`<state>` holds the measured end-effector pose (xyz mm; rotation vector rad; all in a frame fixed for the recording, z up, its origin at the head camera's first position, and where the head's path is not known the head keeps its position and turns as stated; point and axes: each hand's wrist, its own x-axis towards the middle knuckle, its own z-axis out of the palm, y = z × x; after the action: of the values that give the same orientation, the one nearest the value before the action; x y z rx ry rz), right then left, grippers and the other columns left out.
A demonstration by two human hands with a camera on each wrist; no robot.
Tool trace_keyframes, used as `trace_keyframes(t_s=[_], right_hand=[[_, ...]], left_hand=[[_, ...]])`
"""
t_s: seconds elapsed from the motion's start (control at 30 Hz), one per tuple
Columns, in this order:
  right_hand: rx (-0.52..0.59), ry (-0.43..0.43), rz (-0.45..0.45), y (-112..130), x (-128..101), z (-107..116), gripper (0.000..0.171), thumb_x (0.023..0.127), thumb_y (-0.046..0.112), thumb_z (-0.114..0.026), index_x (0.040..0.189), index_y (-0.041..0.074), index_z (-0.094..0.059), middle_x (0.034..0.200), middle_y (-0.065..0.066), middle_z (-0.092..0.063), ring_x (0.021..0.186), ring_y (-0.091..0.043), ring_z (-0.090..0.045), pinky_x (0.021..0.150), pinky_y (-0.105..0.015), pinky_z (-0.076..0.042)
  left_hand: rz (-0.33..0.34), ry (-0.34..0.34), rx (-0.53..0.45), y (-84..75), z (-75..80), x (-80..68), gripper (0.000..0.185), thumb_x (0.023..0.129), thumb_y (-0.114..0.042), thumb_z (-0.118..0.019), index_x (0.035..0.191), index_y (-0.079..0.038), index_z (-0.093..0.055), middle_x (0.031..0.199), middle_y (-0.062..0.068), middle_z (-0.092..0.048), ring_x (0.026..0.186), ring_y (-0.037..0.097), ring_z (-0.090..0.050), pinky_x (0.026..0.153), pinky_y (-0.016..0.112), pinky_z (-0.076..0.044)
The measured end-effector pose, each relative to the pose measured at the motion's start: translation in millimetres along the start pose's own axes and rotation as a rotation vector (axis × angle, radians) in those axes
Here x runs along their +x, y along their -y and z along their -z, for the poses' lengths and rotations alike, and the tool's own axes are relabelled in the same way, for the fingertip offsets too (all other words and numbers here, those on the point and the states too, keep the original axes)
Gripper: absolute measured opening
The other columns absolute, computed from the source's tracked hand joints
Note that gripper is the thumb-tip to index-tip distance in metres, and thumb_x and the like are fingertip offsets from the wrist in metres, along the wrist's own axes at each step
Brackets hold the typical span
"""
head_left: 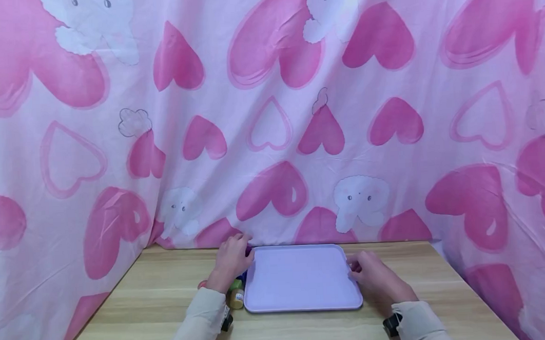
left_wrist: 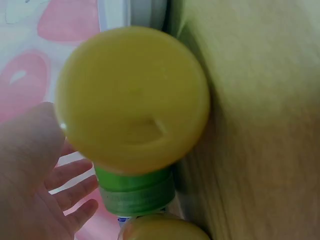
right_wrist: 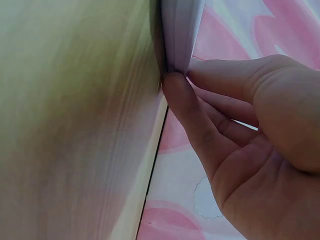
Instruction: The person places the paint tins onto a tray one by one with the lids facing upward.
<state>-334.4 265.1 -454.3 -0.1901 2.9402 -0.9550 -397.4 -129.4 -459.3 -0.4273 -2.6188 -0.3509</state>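
A pale purple rectangular tray point(head_left: 301, 279) lies on the table in the head view. At its right edge my right hand point(head_left: 375, 275) pinches the rim between thumb and fingers, which the right wrist view shows up close on the tray's rim point(right_wrist: 177, 40). My left hand point(head_left: 231, 259) is over small items along the tray's left side, its fingers extended and apart in the left wrist view. There, a yellow round-ended container point(left_wrist: 132, 100) stands before a green cap point(left_wrist: 137, 195) and another yellow rounded end point(left_wrist: 165, 230). My left hand hides part of this row.
The wooden table point(head_left: 177, 298) reaches back to a pink heart-patterned curtain point(head_left: 261, 139), which also hangs along both sides. A bit of purple point(head_left: 248, 250) shows by the left fingers, and something red point(head_left: 202, 284) beside the left wrist.
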Motion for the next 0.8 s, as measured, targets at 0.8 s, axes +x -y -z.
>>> trace_keyframes(t_s=[0.8], right_hand=[[0.029,-0.040,-0.022,-5.9,3.9,-4.8,0.034,0.094,-0.003,-0.078,0.127,-0.004,-0.072,0.094,-0.006,-0.069,0.086,-0.018,-0.062,0.076,-0.033,-0.061]], left_hand=[[-0.074,0.035,0.016,42.0,-56.3,26.4,0.009,0.081,-0.014,-0.081,0.087,-0.020,-0.078,0.088,0.003,-0.070,0.085,0.030,-0.064,0.076,0.058,-0.055]])
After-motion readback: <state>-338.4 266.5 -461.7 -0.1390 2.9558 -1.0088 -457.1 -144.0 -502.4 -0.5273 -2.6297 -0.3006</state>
